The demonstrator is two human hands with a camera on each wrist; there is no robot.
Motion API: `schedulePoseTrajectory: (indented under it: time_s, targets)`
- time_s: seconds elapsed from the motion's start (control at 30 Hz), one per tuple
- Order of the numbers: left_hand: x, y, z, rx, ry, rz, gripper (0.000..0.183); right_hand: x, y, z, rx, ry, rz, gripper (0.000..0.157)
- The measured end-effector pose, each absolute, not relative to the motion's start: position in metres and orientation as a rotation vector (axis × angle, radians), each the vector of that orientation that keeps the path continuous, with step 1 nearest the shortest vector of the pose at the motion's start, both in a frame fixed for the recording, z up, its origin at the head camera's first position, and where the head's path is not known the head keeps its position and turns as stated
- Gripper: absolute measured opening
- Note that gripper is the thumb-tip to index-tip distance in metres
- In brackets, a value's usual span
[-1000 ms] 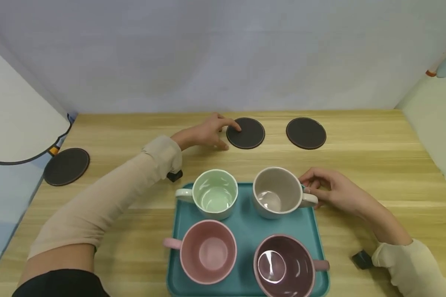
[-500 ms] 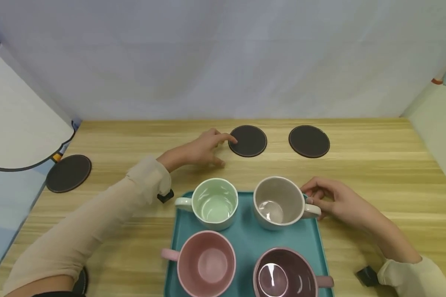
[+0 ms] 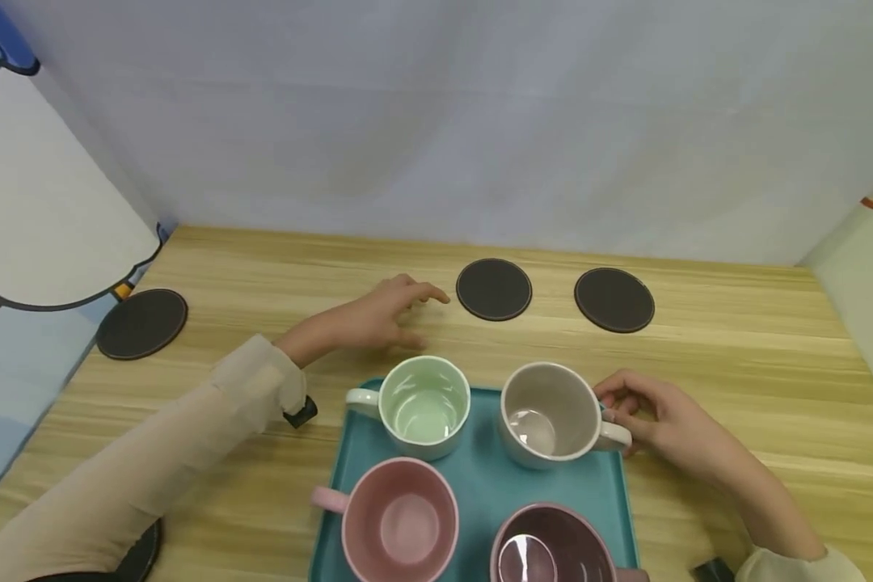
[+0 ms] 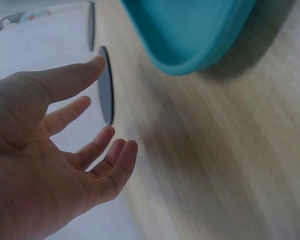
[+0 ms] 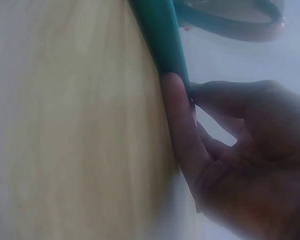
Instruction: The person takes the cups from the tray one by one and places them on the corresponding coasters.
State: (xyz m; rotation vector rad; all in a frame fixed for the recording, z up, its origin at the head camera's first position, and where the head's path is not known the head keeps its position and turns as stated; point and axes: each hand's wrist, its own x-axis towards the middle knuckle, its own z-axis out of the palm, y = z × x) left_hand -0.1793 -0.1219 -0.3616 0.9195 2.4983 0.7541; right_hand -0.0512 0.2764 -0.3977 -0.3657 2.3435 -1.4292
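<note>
A pale cloth backdrop (image 3: 436,145) rises behind the wood-grained table (image 3: 742,339), and on the table, towards the person, sits a teal tray (image 3: 480,461), its near edge running out of sight. Two arms in beige sleeves come in from either side: the left sleeve (image 3: 175,453) stretches far across, while the right sleeve (image 3: 800,566) shows only at its cuff.

Four mugs stand upright on the tray. The pink mug (image 3: 400,517) is near left and the plum mug (image 3: 553,550) near right, partly cut off; the pale green mug (image 3: 423,412) is far left and the greige mug (image 3: 549,416) far right. Left-hand handles point left, right-hand ones right.

The right hand (image 3: 669,420) has its grip closed on the tray's far right corner, rim pinched between thumb and forefinger, just beside the greige mug's handle. The left hand (image 3: 371,315) is beyond the green mug, its grip spread loosely, thumb apart, holding nothing. Its forefinger points at the middle coaster (image 3: 495,289), just short of it. Another dark coaster (image 3: 614,300) lies further right, and a third coaster (image 3: 141,324) at the table's left edge.
</note>
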Motion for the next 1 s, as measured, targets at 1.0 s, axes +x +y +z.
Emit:
schedulePoseTrajectory:
  time_s: [1.0]
  targets:
    - [-0.060,-0.236,-0.350,0.672,2.695,0.857,0.063,-0.060,0.259,-0.391,-0.423,2.416,-1.325,0.015]
